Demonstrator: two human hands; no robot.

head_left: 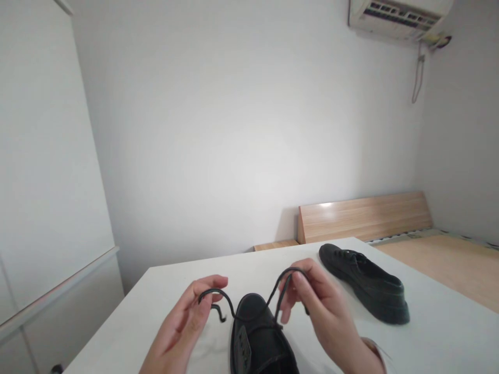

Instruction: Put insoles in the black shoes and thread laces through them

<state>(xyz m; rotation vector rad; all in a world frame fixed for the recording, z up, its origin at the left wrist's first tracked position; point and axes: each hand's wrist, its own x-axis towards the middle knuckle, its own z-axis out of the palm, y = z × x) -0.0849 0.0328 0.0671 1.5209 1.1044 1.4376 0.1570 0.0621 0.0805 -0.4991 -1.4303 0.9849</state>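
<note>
A black shoe [268, 340] lies on the white table in front of me, toe pointing away, its lower part cut off by the frame. A dark shoelace [253, 318] runs across its front in a loose curve. My left hand [191, 317], left of the shoe, pinches one stretch of the lace, and a short curled end hangs below the fingers. On the other side my right hand [319, 306] grips the lace between thumb and fingers, raised above the table. From there a strand drops to the shoe's right edge.
A second black shoe [364, 283], laced, sits on the white table [175, 278] at the right. Behind are a wooden headboard [366, 215] and a bed base [444, 259]. A white cabinet [50, 171] stands at the left, and an air conditioner [401, 18] hangs high on the wall.
</note>
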